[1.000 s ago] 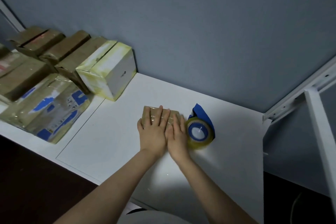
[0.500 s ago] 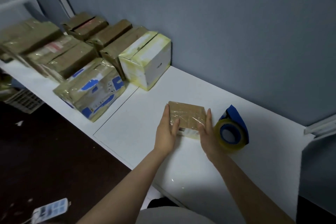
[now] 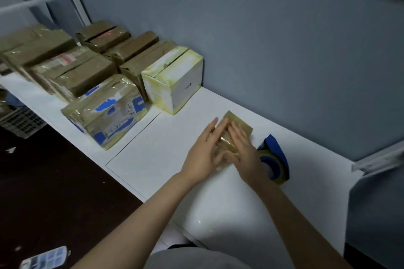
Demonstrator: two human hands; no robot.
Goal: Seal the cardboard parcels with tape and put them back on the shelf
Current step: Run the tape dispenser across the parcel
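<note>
Head view: left hand (image 3: 202,156) and right hand (image 3: 246,152) press straight fingers (image 3: 237,134) on parcel (image 3: 241,125); mark on white box (image 3: 175,85) unreadable.

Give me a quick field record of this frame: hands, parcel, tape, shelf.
left hand: fingers straight, against the left side of the small parcel
right hand: flat on top of the small parcel
small parcel: brown, glossy with clear tape, on the white shelf
tape roll: lying right of the parcel, not held
other parcels: grouped at the shelf's left end
</note>
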